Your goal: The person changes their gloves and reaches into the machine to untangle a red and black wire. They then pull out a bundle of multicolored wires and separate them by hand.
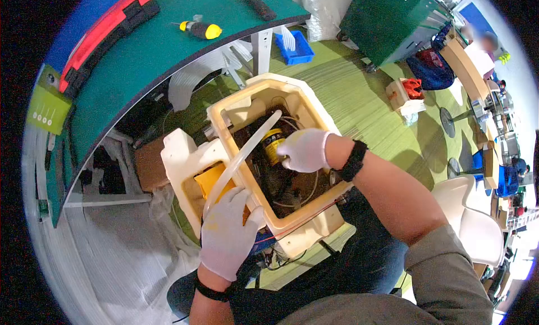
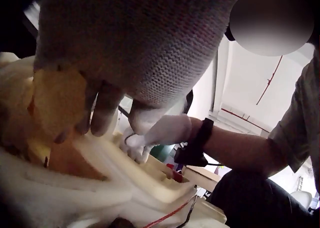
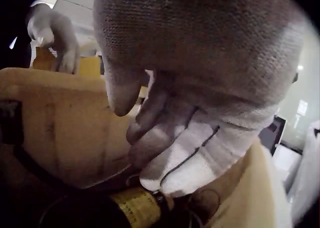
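Note:
A cream plastic tub (image 1: 331, 120) with a dirty dark inside stands between the knees. In it lies a black cylinder with a yellow label (image 1: 273, 145), seen close up in the right wrist view. My right hand (image 1: 306, 150), in a white knitted glove, hovers beside this cylinder, fingers loosely bent and thumb apart. A pale, thick hose (image 1: 247, 148) arches from the main well to the side compartment. My left hand (image 1: 230, 229), also gloved, is over that compartment beside the hose's lower end, fingers reaching down near an orange-yellow piece (image 1: 213, 179).
A green-topped table (image 1: 112, 95) at the left bears a yellow-black screwdriver (image 1: 199, 30) and a hammer (image 1: 257, 4). A blue bin (image 1: 295, 47) and a green cabinet (image 1: 387, 24) stand beyond. A red wire (image 1: 292, 228) runs along the tub's near side. A white chair (image 1: 471, 213) is at the right.

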Available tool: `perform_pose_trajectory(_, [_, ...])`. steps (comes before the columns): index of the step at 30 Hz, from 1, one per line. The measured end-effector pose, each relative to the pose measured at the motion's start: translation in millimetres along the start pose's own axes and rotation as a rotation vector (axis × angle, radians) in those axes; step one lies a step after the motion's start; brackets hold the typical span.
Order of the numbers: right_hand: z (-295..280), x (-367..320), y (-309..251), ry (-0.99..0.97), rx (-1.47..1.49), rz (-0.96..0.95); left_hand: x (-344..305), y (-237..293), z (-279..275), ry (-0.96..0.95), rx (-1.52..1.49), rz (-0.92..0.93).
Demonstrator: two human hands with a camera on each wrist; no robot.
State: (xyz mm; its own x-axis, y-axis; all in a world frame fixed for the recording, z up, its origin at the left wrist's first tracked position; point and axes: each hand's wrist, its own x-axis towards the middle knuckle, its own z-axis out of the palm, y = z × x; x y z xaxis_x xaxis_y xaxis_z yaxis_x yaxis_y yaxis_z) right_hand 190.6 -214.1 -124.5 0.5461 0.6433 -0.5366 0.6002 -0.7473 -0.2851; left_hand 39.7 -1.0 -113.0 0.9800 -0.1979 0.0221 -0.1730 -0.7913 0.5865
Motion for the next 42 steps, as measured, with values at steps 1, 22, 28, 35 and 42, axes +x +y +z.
perform_pose_trajectory(1, [7, 6, 0, -0.065, -0.026, -0.009, 0, -2, 1, 0.005, -0.010, 0.009])
perform_pose_trajectory(22, [73, 66, -7, -0.563, -0.299, -0.028, -8, -14, -2, -0.003, -0.030, 0.075])
perform_pose_trajectory(28, [53, 49, 4, -0.244, -0.100, -0.121, -4, -10, -3, -0.006, -0.043, 0.054])
perform_pose_trajectory(35, [22, 23, -2, -0.057, 0.085, -0.139, 4, 0, -6, 0.003, 0.004, 0.001])
perform_pose_trajectory(42, [-2, 18, 14, 0.330, 0.105, -0.366, 11, 4, -2, 0.030, -0.003, -0.014])
